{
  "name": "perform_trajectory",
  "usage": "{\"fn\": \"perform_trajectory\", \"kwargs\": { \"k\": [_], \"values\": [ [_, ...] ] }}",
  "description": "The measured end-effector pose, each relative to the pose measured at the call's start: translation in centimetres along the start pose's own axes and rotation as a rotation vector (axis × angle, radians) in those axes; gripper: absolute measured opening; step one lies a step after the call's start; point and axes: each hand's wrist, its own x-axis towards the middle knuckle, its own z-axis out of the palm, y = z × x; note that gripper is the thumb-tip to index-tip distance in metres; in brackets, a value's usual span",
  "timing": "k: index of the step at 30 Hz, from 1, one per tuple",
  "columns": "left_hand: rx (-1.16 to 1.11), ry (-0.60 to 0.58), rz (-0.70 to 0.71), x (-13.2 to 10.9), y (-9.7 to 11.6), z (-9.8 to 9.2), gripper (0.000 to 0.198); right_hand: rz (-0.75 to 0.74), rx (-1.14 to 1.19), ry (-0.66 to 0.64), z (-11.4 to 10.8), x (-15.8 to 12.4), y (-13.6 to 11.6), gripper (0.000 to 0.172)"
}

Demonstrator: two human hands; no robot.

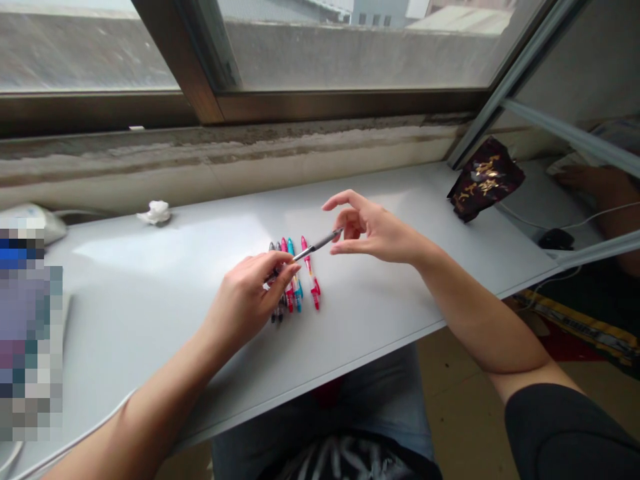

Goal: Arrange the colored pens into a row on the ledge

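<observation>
My left hand [247, 293] is closed on the lower end of a grey pen [320, 243] and holds it slanted above the white desk [150, 300]. My right hand [373, 230] hovers at the pen's upper tip, thumb and fingers curled close around it, index finger raised. Whether those fingers touch the tip is unclear. Under the pen lies a row of several pens [300, 283], pink, teal, red and dark, side by side on the desk. My left hand covers part of the row.
A crumpled white tissue [156, 212] lies near the wall. A dark snack bag [484, 179] leans at the desk's right corner by the window frame. A white cable [550, 220] and a black object [556, 239] lie beyond it. A blurred patch covers the left edge.
</observation>
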Motion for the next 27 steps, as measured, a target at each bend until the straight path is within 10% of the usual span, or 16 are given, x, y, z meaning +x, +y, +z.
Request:
{"fn": "perform_trajectory", "kwargs": {
  "k": [6,12,27],
  "values": [
    [-0.022,-0.018,0.022,-0.1,-0.4,-0.3,0.027,0.040,-0.085,-0.044,0.3,0.1,-0.1,0.063],
    [-0.048,-0.033,0.002,0.0,-0.8,0.1,0.026,-0.080,-0.079,-0.143,-0.4,0.1,0.2,0.027],
    [0.111,0.122,0.204,-0.3,0.3,-0.4,0.017,0.042,0.045,-0.211,0.6,0.1,-0.1,0.076]
  ]
}}
